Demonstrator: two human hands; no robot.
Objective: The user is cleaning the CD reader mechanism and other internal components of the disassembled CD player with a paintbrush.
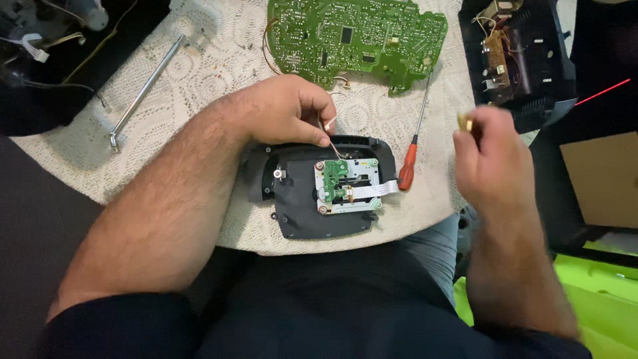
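A black plastic housing [299, 206] lies on the table near its front edge, with a metal drive mechanism [347, 187] and a small green board mounted in it and a flat ribbon cable sticking out to the right. My left hand [286, 112] rests on the housing's top edge and pinches thin wires [330, 136] that run down to the mechanism. My right hand [488, 153] hovers to the right, blurred, with a small brass-coloured part [464, 121] between its fingertips. A red-handled screwdriver [412, 153] lies between both hands.
A large green circuit board [352, 36] lies at the back. A telescopic metal antenna [143, 90] lies at the left on the lace tablecloth [199, 73]. Black casing parts with wires sit at back left and back right [525, 60]. A cardboard box [605, 179] stands right.
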